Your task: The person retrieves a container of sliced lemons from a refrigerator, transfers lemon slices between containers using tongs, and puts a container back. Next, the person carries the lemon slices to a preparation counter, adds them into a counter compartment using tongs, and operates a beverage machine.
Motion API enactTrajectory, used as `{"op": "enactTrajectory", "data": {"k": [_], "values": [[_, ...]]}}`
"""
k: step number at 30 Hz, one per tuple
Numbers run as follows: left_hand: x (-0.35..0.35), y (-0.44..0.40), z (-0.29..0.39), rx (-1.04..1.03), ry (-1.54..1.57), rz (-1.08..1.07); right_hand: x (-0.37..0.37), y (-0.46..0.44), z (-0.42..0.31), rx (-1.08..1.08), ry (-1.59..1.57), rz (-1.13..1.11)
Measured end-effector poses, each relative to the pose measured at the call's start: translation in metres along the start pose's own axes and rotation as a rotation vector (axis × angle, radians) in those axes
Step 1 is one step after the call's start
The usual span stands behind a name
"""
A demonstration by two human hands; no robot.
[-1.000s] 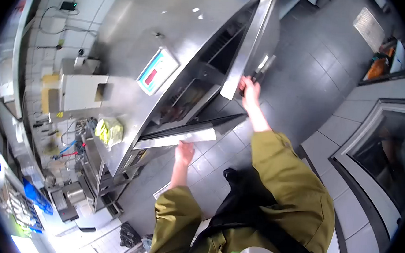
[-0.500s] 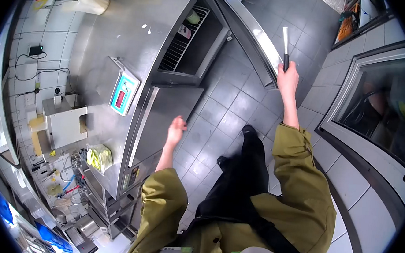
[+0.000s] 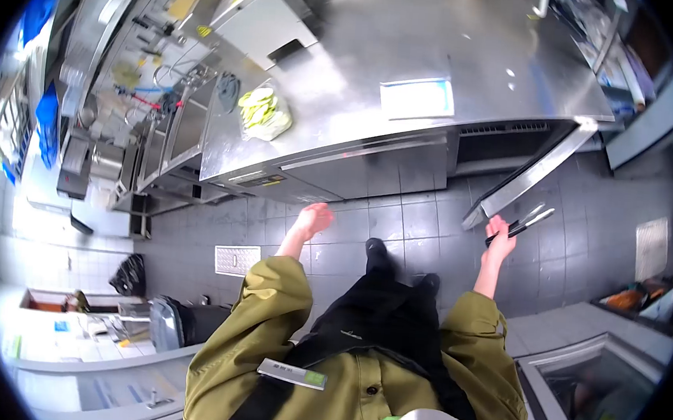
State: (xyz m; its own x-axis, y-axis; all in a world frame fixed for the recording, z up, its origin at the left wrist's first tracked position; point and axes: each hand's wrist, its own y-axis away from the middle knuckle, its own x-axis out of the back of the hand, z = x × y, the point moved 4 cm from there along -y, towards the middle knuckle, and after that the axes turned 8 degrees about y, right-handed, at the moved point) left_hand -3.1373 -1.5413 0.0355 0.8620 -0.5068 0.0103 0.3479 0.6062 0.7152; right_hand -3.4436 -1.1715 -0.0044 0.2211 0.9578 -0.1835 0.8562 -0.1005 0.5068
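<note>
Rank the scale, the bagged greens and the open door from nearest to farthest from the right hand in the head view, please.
1. Open door, just ahead
2. Scale, front of counter
3. Bagged greens, left end of counter

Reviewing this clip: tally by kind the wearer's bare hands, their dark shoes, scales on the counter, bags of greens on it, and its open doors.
Left hand and right hand: 2
Dark shoes: 2
Scale: 1
Bag of greens: 1
Open door: 1
Total: 7

Passage before counter (image 3: pixel 344 101) part-blocked
Open door (image 3: pixel 538 168) juts out near right hand (image 3: pixel 501 239) and black-handled utensil (image 3: pixel 524 223); room from door to left hand (image 3: pixel 315 219); gap between scale (image 3: pixel 417 98) and bagged greens (image 3: pixel 263 115).
</note>
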Motion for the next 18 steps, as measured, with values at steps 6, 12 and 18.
{"op": "enactTrajectory", "data": {"k": [6,12,18], "values": [[0.093,-0.026,0.079,-0.316,0.564,0.189,-0.102,0.069,-0.003,0.187,0.251,-0.216],[0.133,-0.050,0.178,-0.444,0.669,0.182,-0.259,0.176,0.008,0.226,0.463,-0.752],[0.142,-0.098,0.233,-0.214,0.566,-0.038,-0.433,0.258,0.015,0.637,0.833,-1.094]]}}
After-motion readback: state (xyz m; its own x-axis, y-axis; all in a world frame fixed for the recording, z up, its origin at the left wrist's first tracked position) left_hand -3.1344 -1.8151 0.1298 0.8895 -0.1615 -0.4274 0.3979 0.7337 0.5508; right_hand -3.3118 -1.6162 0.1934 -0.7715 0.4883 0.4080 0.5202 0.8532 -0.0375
